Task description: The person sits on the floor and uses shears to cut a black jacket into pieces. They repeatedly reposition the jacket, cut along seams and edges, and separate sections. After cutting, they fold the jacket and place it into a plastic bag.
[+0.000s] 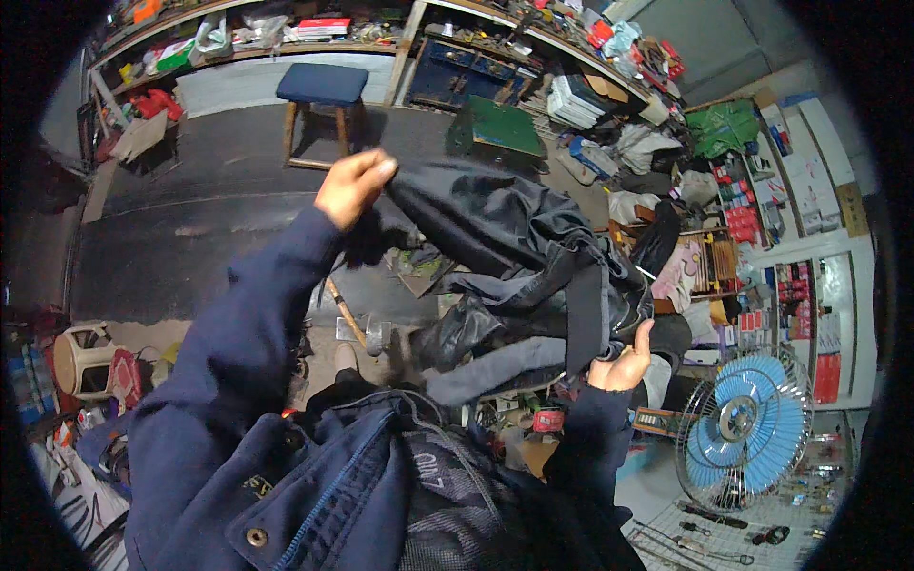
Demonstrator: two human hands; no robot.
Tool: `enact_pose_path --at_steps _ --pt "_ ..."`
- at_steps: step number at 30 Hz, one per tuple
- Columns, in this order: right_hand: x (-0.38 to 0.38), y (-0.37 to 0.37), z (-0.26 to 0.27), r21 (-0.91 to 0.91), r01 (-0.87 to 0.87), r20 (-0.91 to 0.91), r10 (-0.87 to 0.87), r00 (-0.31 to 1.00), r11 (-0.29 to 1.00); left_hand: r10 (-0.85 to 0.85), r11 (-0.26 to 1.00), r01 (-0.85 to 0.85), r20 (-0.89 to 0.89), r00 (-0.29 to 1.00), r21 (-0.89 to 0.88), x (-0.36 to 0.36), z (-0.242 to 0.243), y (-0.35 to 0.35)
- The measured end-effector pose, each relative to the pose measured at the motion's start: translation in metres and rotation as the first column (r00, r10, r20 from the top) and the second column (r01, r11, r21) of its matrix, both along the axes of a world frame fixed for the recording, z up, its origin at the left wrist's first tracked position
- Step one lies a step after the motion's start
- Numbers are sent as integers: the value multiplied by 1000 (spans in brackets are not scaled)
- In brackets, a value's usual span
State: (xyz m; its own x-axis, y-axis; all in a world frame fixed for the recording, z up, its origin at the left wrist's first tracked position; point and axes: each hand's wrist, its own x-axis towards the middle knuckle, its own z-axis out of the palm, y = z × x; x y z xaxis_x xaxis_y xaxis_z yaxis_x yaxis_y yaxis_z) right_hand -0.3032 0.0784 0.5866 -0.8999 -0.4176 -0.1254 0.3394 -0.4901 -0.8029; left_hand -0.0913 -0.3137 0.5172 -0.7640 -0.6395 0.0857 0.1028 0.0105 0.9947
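Observation:
A black leather-like jacket (500, 207) with a grey lining hangs stretched between my hands. My left hand (355, 187), raised at the upper middle, pinches one edge of it between thumb and fingers. Lower right, my right hand (621, 364) grips the jacket near a zipper, thumb pointing up. The grey inner cloth (500, 367) and folded black parts droop below, close in front of my body. What the fingers of my right hand hold is partly hidden by the cloth.
Behind stand a blue-topped stool (323, 84) and a green box (500, 125). A hammer (346, 307) with a wooden handle is near my foot. On the right are a blue-bladed fan (742, 425) and shelves of small boxes; a beige plastic stool (75, 360) is at left.

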Motion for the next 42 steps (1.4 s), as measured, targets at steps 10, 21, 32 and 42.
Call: enact_pose_path --at_steps 10,21,32,42 --pt "-47 16 24 97 335 -78 -329 941 937 -493 652 556 269 828 -516 84 -4 188" --pt "-70 51 48 57 386 -164 -372 913 921 -390 666 599 477 788 -445 62 -28 204" --pt "-13 138 -109 774 -509 269 531 803 377 118 986 -130 109 987 109 14 -45 212" --pt "34 146 -117 477 -847 512 709 485 235 119 989 -93 263 957 -111 -74 -69 218"
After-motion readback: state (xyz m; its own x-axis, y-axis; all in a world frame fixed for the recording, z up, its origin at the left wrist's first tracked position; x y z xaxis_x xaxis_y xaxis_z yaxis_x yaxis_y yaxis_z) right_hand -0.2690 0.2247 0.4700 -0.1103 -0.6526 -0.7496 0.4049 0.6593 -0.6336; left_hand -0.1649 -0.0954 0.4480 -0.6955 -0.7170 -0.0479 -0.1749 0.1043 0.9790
